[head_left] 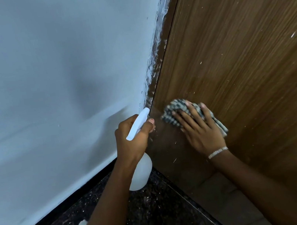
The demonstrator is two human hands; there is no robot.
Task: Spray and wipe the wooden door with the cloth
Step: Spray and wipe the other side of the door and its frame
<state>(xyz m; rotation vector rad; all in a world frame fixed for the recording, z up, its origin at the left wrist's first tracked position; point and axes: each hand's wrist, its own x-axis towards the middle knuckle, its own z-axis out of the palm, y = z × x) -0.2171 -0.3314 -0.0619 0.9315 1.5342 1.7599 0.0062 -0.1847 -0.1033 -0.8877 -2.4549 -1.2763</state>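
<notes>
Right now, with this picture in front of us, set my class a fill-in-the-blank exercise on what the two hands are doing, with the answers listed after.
1. The left hand grips a white spray ____ by its neck.
2. The right hand presses a checked ____ flat against the wood.
3. The brown surface being wiped, flecked with white specks, is a wooden ____.

Missing words: bottle; cloth; door.
</notes>
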